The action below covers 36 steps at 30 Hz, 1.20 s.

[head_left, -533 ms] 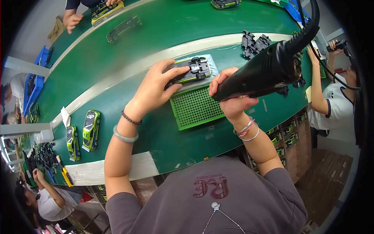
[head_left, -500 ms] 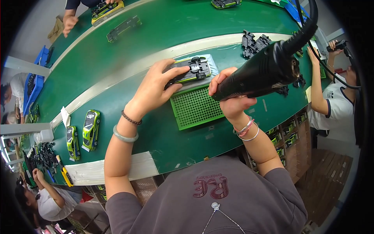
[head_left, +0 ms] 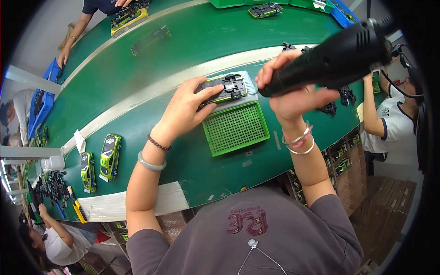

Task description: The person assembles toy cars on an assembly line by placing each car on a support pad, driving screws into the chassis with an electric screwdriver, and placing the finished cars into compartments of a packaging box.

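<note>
An upside-down toy car [head_left: 234, 87] with a black underside and lime-green body lies on a pale blue pad [head_left: 250, 83]. My left hand [head_left: 187, 101] grips its left end from above, fingers across the underside, hiding that part. To the right, my right hand [head_left: 293, 98] is wrapped round a black electric screwdriver [head_left: 327, 59], lifted and tilted, its cable end toward the upper right. The tool's tip cannot be made out. It is apart from the car. Just below the car sits a green perforated tray [head_left: 236, 129].
Two finished-looking green toy cars [head_left: 110, 156] stand upright at the left, near a yellow cutter [head_left: 78, 206]. Black chassis parts [head_left: 347, 95] lie at the right. Beyond a pale rail runs a green belt [head_left: 192, 36] with another upturned car [head_left: 266, 10]. Co-workers sit around.
My right hand has swung the screwdriver rightward and up, away from the car. My left hand stays on the car. At the far left, a co-worker's hand has moved down to a blue bin.
</note>
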Tool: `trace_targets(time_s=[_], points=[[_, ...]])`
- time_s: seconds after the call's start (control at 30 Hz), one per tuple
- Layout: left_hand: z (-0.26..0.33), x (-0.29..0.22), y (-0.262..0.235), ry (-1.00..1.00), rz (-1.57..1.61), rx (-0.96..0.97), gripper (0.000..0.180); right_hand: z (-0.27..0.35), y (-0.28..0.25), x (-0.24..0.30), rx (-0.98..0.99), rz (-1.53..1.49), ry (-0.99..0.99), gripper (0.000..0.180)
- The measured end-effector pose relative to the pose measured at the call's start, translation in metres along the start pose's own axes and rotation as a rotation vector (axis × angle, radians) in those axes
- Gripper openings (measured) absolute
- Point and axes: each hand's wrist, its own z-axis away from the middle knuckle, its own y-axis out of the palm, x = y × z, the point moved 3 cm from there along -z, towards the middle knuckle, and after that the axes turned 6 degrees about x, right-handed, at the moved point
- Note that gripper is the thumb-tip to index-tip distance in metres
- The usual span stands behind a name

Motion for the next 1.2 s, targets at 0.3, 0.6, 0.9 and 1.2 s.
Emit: trace_targets(time_s=[0.3, 0.6, 0.9, 1.2], points=[[-0.001, 0.0, 0.0, -0.017, 0.005, 0.059, 0.045, -0.023, 0.005, -0.03, -0.017, 0.034, -0.003, 0.095], [-0.002, 0.001, 0.001, -0.007, 0.005, 0.034, 0.043, -0.024, 0.006, -0.047, 0.019, 0.129, 0.024, 0.088], [-0.002, 0.001, -0.001, -0.004, 0.026, 0.039, 0.042, -0.03, 0.007, -0.054, 0.046, 0.088, -0.005, 0.078], [-0.002, 0.0, 0.001, 0.008, 0.025, 0.013, 0.041, -0.031, 0.005, -0.055, 0.032, 0.056, 0.038, 0.077]])
